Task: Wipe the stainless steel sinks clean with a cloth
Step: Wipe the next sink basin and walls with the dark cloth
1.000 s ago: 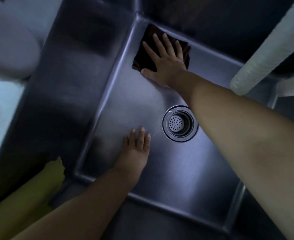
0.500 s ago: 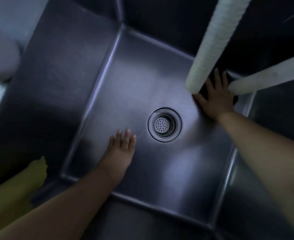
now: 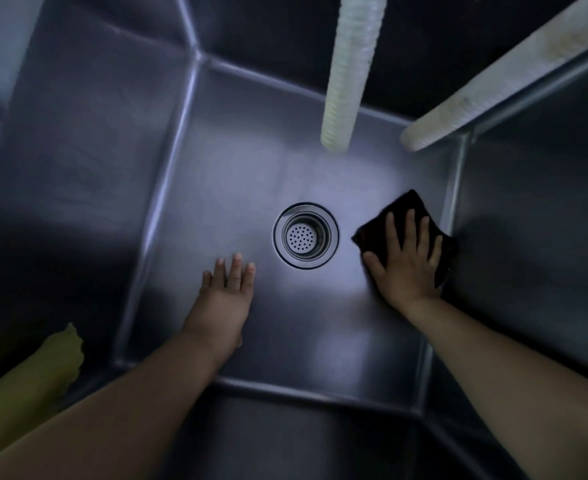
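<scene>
Both hands are working down inside the sink (image 3: 78, 174). The right hand (image 3: 405, 263) is lying flat, fingers spread and straight, pressing a dark cloth (image 3: 406, 209) onto the basin floor close against the right wall, just beside the drain (image 3: 305, 236). Nothing is being pinched; the palm and fingers are simply bearing down on the fabric. The left hand (image 3: 225, 296) is resting open on bare steel on the other side of the drain, holding nothing and seemingly acting as a brace. Two pale hoses (image 3: 348, 74) are hanging above the far part of the basin. From the cloth, most of the floor is lying to the left, across the drain, so I'd judge the right hand is the one placed to sweep that way.
</scene>
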A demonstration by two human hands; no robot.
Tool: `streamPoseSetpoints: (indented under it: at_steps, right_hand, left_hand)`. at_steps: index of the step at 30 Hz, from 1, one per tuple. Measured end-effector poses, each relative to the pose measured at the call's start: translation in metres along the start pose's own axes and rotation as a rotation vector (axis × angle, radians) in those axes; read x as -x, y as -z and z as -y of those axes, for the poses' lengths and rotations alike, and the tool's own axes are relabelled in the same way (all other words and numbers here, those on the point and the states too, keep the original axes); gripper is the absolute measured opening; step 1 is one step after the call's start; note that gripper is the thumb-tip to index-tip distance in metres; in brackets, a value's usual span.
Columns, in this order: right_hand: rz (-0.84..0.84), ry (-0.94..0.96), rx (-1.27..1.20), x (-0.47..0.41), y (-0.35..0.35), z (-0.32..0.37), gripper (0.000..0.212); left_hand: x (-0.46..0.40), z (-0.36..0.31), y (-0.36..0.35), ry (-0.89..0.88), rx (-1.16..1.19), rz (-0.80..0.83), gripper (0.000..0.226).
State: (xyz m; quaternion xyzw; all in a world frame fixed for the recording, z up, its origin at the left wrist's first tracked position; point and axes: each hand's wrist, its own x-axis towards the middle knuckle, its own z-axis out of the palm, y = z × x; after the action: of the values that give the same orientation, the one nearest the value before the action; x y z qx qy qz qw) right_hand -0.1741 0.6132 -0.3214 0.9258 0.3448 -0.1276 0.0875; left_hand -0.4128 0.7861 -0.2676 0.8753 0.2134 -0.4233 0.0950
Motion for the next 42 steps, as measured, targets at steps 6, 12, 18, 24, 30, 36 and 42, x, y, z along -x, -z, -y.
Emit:
streamPoseSetpoints:
  at_steps: [6,12,18,24,30,36,42]
  right_hand:
    - [0.209,0.029,0.033,0.071,-0.012,0.014,0.088]
    - [0.290,0.319,0.166,0.136,-0.001,0.016,0.095]
    - [0.138,0.727,0.304,0.131,0.015,0.055,0.086]
    - [0.113,0.812,0.224,0.099,0.026,0.136,0.081]
    - [0.156,0.681,0.046,0.033,0.023,0.196,0.071]
    - [0.103,0.467,-0.012,-0.057,0.037,0.238,0.071]
    - [0.157,0.388,-0.078,-0.078,0.042,0.266,0.073]
  left_hand:
    - [0.014,0.003,0.019,-0.007,0.002,0.007,0.090]
    - [0.051,0.028,0.067,-0.104,-0.011,-0.024,0.035]
    - [0.125,0.082,0.104,-0.221,-0.133,-0.232,0.051]
    - [0.152,0.145,0.104,-0.359,-0.257,-0.617,0.027]
    - [0.141,0.166,0.090,-0.527,-0.292,-0.639,0.030]
    - [0.141,0.172,0.093,-0.551,-0.124,-0.618,0.026]
    - [0.141,0.172,0.096,-0.559,-0.105,-0.589,0.022]
